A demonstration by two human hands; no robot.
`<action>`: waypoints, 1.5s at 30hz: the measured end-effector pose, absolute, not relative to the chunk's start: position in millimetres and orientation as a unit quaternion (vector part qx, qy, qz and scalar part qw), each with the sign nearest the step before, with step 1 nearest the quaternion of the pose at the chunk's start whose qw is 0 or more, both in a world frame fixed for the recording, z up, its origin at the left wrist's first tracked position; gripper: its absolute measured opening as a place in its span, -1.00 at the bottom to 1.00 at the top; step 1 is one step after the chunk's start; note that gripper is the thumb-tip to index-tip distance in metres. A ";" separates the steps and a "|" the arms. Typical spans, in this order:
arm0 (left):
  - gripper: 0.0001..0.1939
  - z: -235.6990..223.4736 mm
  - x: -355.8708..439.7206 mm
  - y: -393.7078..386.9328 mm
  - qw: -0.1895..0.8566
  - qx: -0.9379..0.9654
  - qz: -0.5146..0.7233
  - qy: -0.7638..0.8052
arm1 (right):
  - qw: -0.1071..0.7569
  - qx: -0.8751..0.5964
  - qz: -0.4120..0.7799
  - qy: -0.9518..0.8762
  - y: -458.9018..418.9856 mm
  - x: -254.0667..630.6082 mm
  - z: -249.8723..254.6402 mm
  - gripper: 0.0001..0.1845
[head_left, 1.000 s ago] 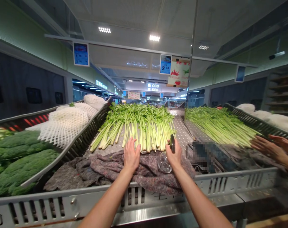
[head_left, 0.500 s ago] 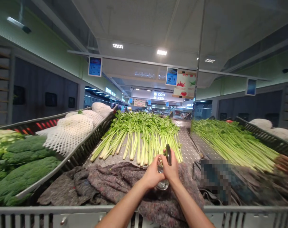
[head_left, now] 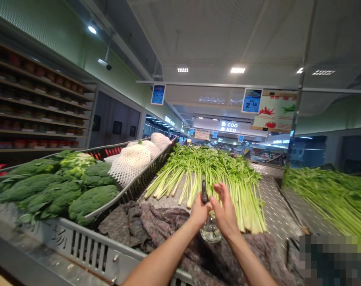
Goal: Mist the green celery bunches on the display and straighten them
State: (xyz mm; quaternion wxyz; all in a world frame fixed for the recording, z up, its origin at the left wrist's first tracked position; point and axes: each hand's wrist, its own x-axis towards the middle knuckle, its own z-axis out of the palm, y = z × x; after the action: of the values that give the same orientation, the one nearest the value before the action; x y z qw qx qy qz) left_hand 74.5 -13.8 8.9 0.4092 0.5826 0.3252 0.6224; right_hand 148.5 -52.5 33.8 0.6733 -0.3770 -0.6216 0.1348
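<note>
In front of me my left hand [head_left: 200,209] is closed round the neck of a clear spray bottle [head_left: 210,233] with a dark top [head_left: 204,192]. Liquid seems to show in its rounded base. My right hand [head_left: 226,210] is right beside it, fingers raised and apart, its thumb near the bottle neck. Whether that thumb touches the bottle I cannot tell. Beyond both hands lies a wide row of celery [head_left: 210,171], stalk ends toward me, leaves at the back. A crumpled grey-brown blanket [head_left: 165,222] is bunched below the hands.
On the left stands a grey crate [head_left: 87,246] of broccoli [head_left: 49,190], with net-wrapped white produce [head_left: 132,163] behind. The celery lies on a patterned metal surface [head_left: 277,202]. A mirror [head_left: 323,190] borders the right side. Price signs [head_left: 251,100] hang overhead.
The spray bottle has passed from my right hand to my left. My hands came together around it, then the right one loosened. My view has turned left, showing more broccoli and shelves.
</note>
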 end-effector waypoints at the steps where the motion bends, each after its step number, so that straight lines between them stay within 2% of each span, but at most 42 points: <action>1: -0.63 13.2 60.5 -10.5 0.379 0.587 0.630 0.339 | 0.671 -0.380 0.114 -0.626 -48.4 152.5 38.1 -0.37; 5: -0.67 26.4 -4.5 -2.8 0.217 0.608 0.647 0.407 | 0.641 -0.479 0.035 -0.598 -24.1 187.8 38.9 -0.37; 9: -0.61 29.5 -58.2 -7.1 0.147 0.577 0.663 0.454 | 0.590 -0.574 -0.010 -0.568 -0.9 230.4 17.7 -0.38; 11: -0.59 28.3 -73.5 -12.4 0.171 0.556 0.677 0.450 | 0.572 -0.606 -0.014 -0.552 6.3 244.5 7.4 -0.38; 15: -0.61 23.7 -82.1 -21.8 0.287 0.550 0.678 0.395 | 0.563 -0.621 -0.024 -0.544 11.2 251.7 1.1 -0.40; 22: -0.74 25.0 -72.5 -30.0 0.187 0.608 0.657 0.406 | 0.537 -0.599 -0.065 -0.591 11.7 255.2 15.3 -0.50; 29: -0.64 33.1 -70.3 -28.5 0.227 0.613 0.657 0.376 | 0.531 -0.618 -0.103 -0.570 23.5 288.8 -10.2 -0.52; 35: -0.66 35.4 -62.8 -12.6 0.200 0.603 0.667 0.390 | 0.552 -0.616 -0.130 -0.547 21.7 290.5 -19.4 -0.48; 45: -0.67 38.8 -34.3 18.1 0.200 0.591 0.668 0.405 | 0.509 -0.596 -0.161 -0.600 13.0 270.0 -17.1 -0.49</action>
State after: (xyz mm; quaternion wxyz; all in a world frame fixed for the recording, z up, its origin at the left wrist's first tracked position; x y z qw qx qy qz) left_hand -34.3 18.1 38.8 0.2000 0.5914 0.4052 0.6679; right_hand 270.0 13.0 -17.1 0.5094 -0.5958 -0.5996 -0.1612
